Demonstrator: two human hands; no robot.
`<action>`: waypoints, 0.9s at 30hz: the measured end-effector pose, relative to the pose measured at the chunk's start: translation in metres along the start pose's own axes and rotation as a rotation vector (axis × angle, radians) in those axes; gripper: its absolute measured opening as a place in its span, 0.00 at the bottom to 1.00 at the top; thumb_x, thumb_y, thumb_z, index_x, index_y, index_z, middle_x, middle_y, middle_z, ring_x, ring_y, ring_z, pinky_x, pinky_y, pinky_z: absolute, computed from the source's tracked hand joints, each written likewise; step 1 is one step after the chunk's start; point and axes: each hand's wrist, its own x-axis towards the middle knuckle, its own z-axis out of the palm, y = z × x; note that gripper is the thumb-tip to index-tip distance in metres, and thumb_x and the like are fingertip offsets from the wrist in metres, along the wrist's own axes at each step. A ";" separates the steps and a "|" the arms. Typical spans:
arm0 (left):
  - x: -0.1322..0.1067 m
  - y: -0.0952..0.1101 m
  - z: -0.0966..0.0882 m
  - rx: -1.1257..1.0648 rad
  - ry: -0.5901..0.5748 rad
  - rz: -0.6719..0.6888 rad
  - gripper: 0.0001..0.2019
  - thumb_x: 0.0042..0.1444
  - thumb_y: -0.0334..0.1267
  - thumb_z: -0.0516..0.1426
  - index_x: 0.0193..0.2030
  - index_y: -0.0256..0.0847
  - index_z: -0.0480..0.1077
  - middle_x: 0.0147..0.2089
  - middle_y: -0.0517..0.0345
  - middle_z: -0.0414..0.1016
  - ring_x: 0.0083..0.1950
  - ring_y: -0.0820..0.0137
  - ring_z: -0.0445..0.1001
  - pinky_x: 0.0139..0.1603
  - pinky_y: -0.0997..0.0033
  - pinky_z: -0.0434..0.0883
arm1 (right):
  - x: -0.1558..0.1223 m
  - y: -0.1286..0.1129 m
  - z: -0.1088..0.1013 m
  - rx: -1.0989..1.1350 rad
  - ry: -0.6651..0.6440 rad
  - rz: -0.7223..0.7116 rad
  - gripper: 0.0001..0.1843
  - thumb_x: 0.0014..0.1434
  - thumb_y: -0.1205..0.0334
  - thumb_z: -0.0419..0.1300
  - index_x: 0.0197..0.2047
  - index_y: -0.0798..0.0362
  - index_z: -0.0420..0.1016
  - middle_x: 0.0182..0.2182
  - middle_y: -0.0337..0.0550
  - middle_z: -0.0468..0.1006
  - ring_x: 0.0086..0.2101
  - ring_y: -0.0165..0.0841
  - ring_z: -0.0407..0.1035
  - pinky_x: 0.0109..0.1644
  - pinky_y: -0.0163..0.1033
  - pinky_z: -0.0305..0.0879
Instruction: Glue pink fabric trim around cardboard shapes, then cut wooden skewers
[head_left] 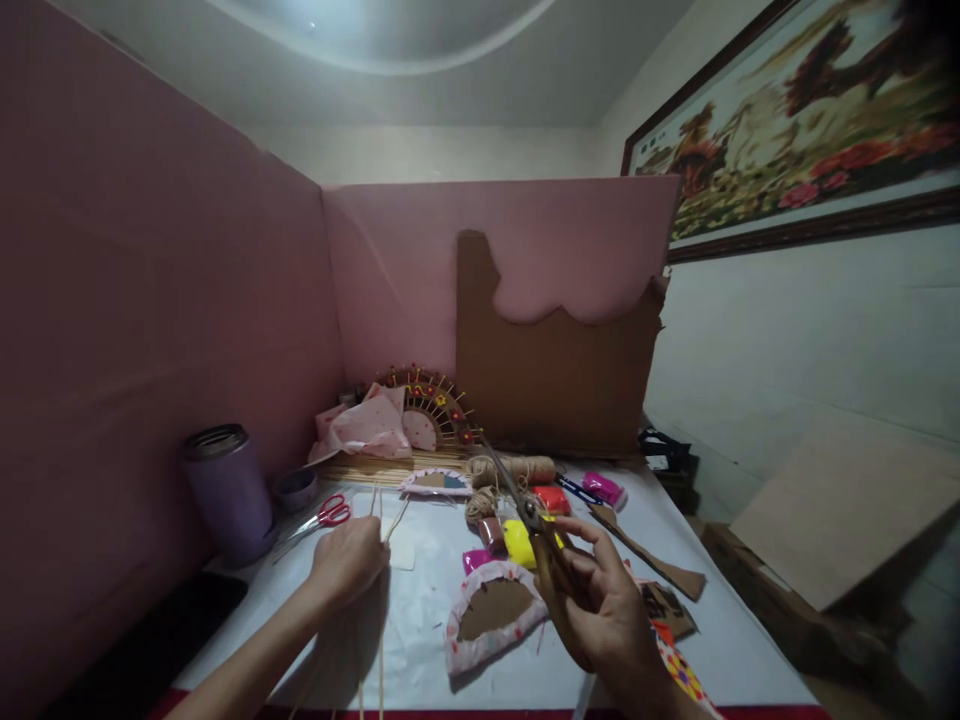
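My left hand (351,558) is closed around several thin pale sticks (381,640), whose ends stick out above and below the fist. In my right hand (600,600) is a large pair of scissors (531,515) with dark metal blades; the blades are together and point up and left. Below the scissors lies a half-round cardboard piece (495,612) with a pale spotted cloth rim. A smaller cloth-edged piece (437,482) rests farther back. A small pale square (402,555) lies beside my left hand.
Red-handled scissors (334,510) and a purple tumbler (229,495) stand left. Twine (514,470), a yellow packet (519,543) and other coloured packets lie centrally. Behind are a decorated fan-shaped piece (439,405), pink cloth (367,425) and tall cardboard (555,380). Cardboard scraps (660,560) lie right.
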 end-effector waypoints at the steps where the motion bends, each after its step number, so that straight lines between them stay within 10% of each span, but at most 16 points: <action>1: 0.000 -0.001 -0.002 -0.011 -0.011 -0.004 0.13 0.59 0.41 0.54 0.47 0.37 0.68 0.46 0.53 0.72 0.43 0.66 0.73 0.43 0.59 0.71 | 0.001 0.001 -0.001 0.022 0.007 -0.003 0.31 0.48 0.56 0.67 0.50 0.50 0.55 0.30 0.43 0.79 0.26 0.33 0.73 0.33 0.37 0.69; 15: -0.013 -0.042 -0.055 -0.667 0.116 0.058 0.13 0.40 0.39 0.57 0.10 0.40 0.61 0.09 0.65 0.61 0.14 0.75 0.59 0.17 0.76 0.49 | -0.003 -0.017 -0.002 -0.184 0.032 -0.054 0.24 0.53 0.62 0.62 0.51 0.51 0.59 0.36 0.46 0.79 0.37 0.37 0.75 0.42 0.39 0.71; 20: -0.028 -0.017 -0.078 -1.163 0.306 0.087 0.17 0.46 0.54 0.54 0.21 0.41 0.61 0.13 0.69 0.61 0.11 0.80 0.51 0.13 0.80 0.47 | -0.007 -0.029 -0.001 -0.367 -0.022 -0.101 0.23 0.53 0.68 0.57 0.53 0.51 0.60 0.38 0.44 0.77 0.37 0.35 0.74 0.43 0.38 0.70; 27: -0.023 0.031 -0.072 -1.569 0.498 0.225 0.13 0.44 0.44 0.60 0.28 0.40 0.61 0.18 0.66 0.67 0.11 0.80 0.56 0.11 0.80 0.52 | -0.014 -0.042 0.009 -0.499 -0.166 -0.011 0.24 0.51 0.73 0.57 0.52 0.52 0.63 0.39 0.44 0.77 0.38 0.36 0.73 0.44 0.41 0.68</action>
